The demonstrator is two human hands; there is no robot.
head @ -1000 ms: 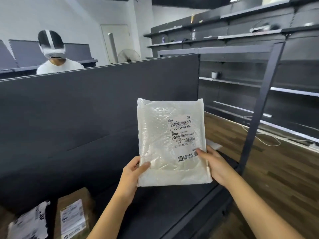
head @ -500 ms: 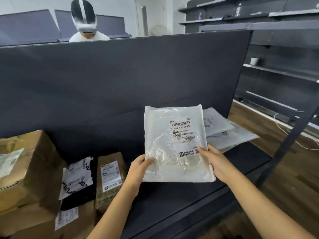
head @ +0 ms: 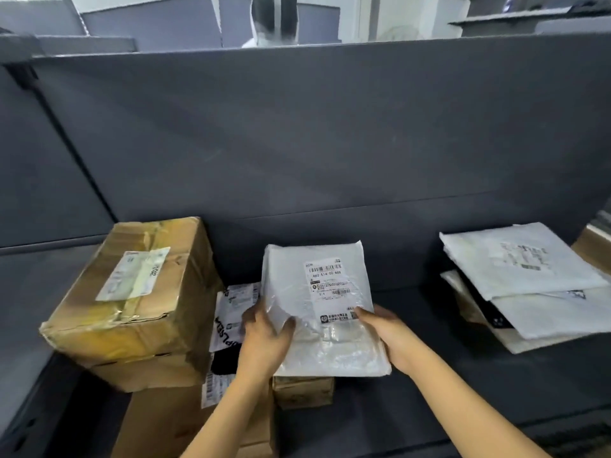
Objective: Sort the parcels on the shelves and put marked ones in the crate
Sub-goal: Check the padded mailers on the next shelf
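I hold a white bubble-wrap parcel with a barcode label by its lower edge, low over the dark shelf. My left hand grips its lower left corner and my right hand grips its lower right side. The parcel hovers above a small brown box and beside a white bag with black lettering. No crate is in view.
A large taped cardboard box is stacked on another box at the left. A pile of white flat mailers lies at the right. A grey back panel rises behind; a person's head shows above it.
The parcel came down from chest height toward the shelf, and my view dropped and swung left, bringing the cardboard boxes and the mailer pile into sight. Both hands kept their hold.
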